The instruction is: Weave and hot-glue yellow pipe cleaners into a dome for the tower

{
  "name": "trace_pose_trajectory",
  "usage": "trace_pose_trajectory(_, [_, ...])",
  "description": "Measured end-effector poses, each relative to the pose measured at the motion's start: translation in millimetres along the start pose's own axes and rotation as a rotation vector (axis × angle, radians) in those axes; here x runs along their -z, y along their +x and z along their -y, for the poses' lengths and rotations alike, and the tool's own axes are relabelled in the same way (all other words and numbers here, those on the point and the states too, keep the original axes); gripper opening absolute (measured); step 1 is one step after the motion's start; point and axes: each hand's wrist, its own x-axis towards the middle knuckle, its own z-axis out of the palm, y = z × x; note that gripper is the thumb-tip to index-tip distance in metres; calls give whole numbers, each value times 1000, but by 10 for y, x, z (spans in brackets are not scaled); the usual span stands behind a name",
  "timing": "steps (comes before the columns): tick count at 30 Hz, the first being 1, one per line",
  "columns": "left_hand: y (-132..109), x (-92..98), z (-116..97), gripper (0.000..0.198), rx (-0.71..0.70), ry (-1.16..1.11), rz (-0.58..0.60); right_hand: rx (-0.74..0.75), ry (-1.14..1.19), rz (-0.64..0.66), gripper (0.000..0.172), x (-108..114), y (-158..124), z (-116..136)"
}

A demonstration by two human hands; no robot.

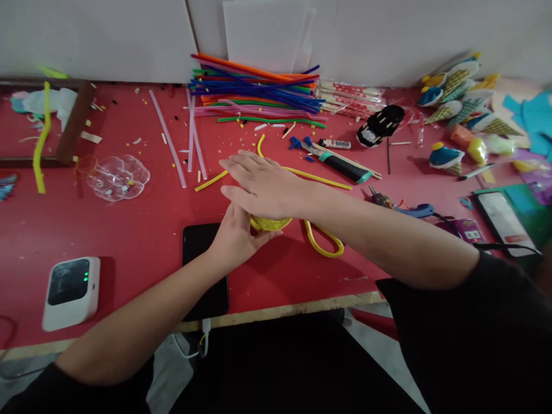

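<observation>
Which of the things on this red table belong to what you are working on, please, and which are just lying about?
In hand:
yellow coil, gripped by the left hand under the flat right hand
yellow loop beside it

Lying about:
coloured stem pile
knife
clear dish
black phone
white device

No text legible anywhere, red print on the chopstick wrappers (351,93) too blurred to read, square mark on the purple card (469,231) too small (no characters discernible), white device (71,292) showing green lights only
</observation>
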Motion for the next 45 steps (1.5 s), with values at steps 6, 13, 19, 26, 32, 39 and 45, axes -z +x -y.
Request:
trace_pose_trajectory(6, [-29, -15, 37, 68, -27, 23, 15, 17, -10, 12, 68, -32, 17, 21])
trace_pose_trajectory(13, [-20, -3, -5, 71, 23, 30, 28, 1, -42, -4, 67, -41, 12, 36])
trace_pose_trajectory(19, [-2, 25, -41, 67, 74, -14, 4, 23, -54, -75, 64, -70, -17, 82])
trace_pose_trajectory(26, [26, 68, -68, 67, 190, -113, -21, 111, 549, -474, 34, 110, -86, -49])
trace_pose_trajectory(32, [41, 133, -139, 75, 147, -238, -59, -101, 1034, -635, 27, 40, -418, -384])
trace_pose_trajectory(39, [90, 242, -233, 65, 141, -534, 5, 40, 1125, -451, 46, -425, -859, -479])
trace_pose_trajectory(45, [46, 237, -190, 69, 223, -626, 2, 91, 1090, -485, 47, -610, -899, -547])
